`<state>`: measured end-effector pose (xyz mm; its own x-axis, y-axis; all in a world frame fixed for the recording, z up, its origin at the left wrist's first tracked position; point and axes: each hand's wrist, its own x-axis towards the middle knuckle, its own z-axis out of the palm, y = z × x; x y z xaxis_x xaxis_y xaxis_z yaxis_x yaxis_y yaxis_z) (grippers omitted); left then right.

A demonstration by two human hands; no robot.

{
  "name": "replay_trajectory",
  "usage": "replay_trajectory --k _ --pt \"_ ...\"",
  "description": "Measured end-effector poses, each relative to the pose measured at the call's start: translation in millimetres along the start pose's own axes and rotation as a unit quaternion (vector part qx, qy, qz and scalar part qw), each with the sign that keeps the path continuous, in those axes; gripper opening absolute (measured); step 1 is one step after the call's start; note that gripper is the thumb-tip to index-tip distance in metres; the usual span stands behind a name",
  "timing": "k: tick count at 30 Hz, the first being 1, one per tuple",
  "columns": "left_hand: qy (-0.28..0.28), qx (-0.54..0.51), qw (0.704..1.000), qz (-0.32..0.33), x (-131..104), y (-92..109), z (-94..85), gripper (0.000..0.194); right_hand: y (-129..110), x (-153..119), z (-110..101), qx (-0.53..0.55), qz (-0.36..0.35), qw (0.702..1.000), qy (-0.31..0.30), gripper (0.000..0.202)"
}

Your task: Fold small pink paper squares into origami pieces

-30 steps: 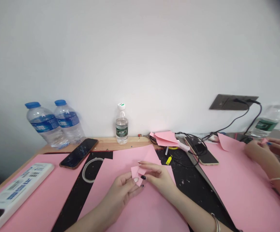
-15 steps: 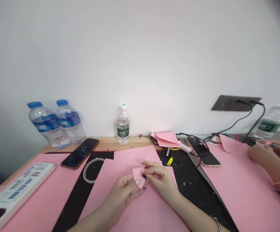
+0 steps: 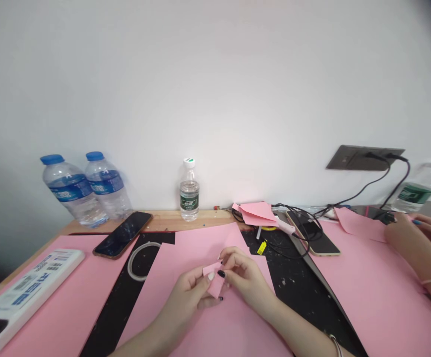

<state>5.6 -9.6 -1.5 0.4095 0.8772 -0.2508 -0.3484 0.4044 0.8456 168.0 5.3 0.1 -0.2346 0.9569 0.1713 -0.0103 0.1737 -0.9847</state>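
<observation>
A small folded piece of pink paper (image 3: 215,286) is held between both hands, above larger pink sheets (image 3: 215,327) on the table. My left hand (image 3: 191,292) grips its left side, thumb on top and fingers underneath. My right hand (image 3: 243,275) pinches the right edge, its dark-nailed thumb pressing on the paper. Creases divide the little piece into an upper flap and a lower part. Some fingers of both hands are hidden behind the paper.
Behind stand a small water bottle (image 3: 189,193) and two blue-capped bottles (image 3: 105,186). Phones (image 3: 123,235), a ring (image 3: 135,263), a white box (image 3: 32,292), folded pink paper (image 3: 256,213) and black cables (image 3: 297,253) lie around. A co-worker's hands (image 3: 412,233) are at right.
The small paper has turned and its flap now lies differently, with the lower part facing up. My right fingers have curled in, the thumb pressing on the paper.
</observation>
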Motion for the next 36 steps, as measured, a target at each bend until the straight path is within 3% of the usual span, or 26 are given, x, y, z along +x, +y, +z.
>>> replay_trajectory --k 9,27,36 --pt "-0.007 0.089 0.996 0.016 1 -4 -5.7 0.033 3 -1 6 0.038 0.021 0.999 0.023 0.021" --pt "-0.028 0.112 0.993 0.014 -1 2 0.2 0.03 0 -2 11 0.013 0.042 0.997 0.068 0.024" --pt "0.025 0.198 0.979 0.039 1 -4 -1.3 0.035 2 -5 13 -0.011 0.059 0.995 0.082 0.024"
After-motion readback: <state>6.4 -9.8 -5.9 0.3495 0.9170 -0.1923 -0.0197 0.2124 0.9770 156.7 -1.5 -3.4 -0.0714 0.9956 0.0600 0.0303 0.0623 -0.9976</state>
